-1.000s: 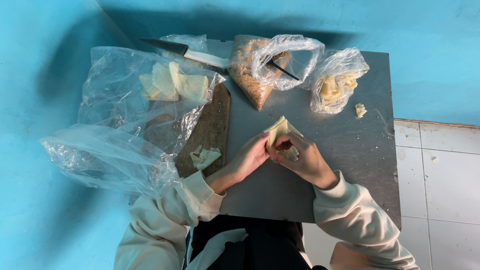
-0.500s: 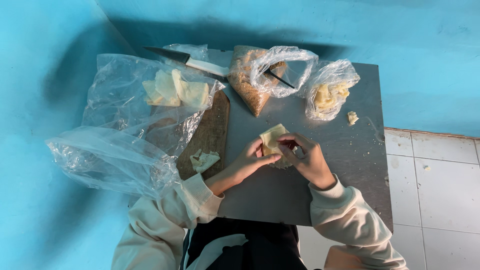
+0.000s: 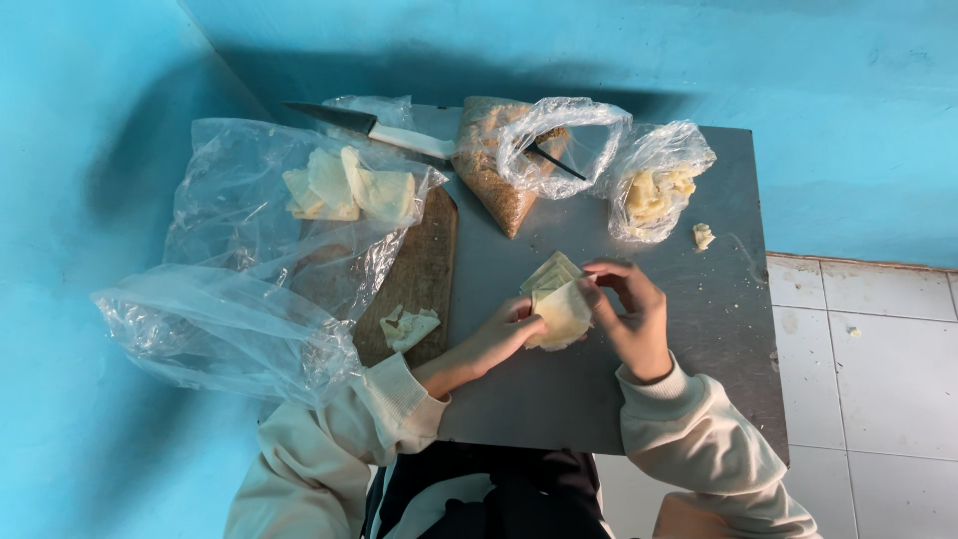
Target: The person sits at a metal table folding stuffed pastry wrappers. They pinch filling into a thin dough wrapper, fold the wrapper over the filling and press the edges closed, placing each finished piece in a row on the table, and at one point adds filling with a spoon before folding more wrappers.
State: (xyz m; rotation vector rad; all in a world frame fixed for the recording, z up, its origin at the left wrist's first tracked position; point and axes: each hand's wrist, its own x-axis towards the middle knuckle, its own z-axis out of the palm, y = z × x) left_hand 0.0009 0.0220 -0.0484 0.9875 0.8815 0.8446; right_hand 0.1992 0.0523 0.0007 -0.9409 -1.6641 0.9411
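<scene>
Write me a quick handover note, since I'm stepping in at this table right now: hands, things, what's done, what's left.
Left hand: holds the pale folded wrapper from below, over the grey table.
Right hand: fingertips pinch the wrapper's right edge.
Another pale sheet lies just behind it.
Done: folded pieces sit on the clear plastic bag; one piece lies on the wooden board.
Left: this wrapper is still in hand, not set down.
Knife and filling bags are at the far edge.
</scene>
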